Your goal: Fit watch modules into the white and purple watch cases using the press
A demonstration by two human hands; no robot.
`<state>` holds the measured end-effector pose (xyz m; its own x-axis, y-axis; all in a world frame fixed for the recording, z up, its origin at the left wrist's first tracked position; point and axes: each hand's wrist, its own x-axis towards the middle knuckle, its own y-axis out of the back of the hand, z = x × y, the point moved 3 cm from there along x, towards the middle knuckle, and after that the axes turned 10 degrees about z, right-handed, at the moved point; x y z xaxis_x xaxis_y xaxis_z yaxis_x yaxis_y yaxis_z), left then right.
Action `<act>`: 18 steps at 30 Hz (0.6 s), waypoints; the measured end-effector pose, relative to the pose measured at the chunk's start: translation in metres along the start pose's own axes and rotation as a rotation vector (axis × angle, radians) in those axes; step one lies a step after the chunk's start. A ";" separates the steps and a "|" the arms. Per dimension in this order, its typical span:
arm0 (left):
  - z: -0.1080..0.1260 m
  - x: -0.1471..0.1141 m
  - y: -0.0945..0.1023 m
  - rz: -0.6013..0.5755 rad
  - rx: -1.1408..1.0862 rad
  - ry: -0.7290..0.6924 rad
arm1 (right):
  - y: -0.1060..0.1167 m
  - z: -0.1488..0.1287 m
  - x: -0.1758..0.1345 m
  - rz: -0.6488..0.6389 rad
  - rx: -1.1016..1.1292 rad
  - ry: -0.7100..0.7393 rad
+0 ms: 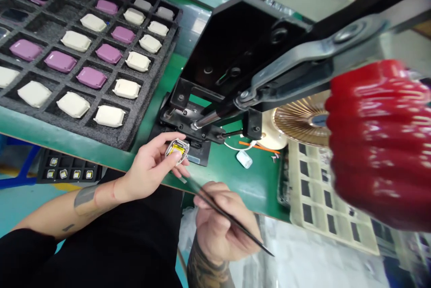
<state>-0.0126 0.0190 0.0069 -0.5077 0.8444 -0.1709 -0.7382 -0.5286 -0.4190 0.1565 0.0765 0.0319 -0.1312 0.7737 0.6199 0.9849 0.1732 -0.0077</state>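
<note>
A left hand [150, 165] pinches a silver-rimmed, yellow-centred rounded casing [178, 149]; the right hand [224, 221] grips slender dark tweezers [242, 228]; steady hold and light touch likely serve best.

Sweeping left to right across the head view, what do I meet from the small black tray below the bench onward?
Small black tray, left hand holding an open watch case, right hand holding a slim dark tool, gold-bladed fan, ribbed red handle.
</note>
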 end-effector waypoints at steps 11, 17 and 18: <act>0.002 0.000 0.005 -0.083 -0.113 -0.027 | 0.008 0.016 0.006 0.216 -0.072 -0.021; 0.001 0.000 0.005 -0.079 -0.137 -0.028 | 0.012 0.029 0.000 0.222 -0.058 -0.112; 0.001 0.000 0.005 -0.082 -0.139 -0.028 | 0.011 0.031 -0.002 0.243 -0.064 -0.115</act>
<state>-0.0169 0.0162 0.0053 -0.4620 0.8805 -0.1066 -0.7104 -0.4393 -0.5499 0.1637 0.0954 0.0058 0.1015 0.8526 0.5127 0.9937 -0.0621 -0.0935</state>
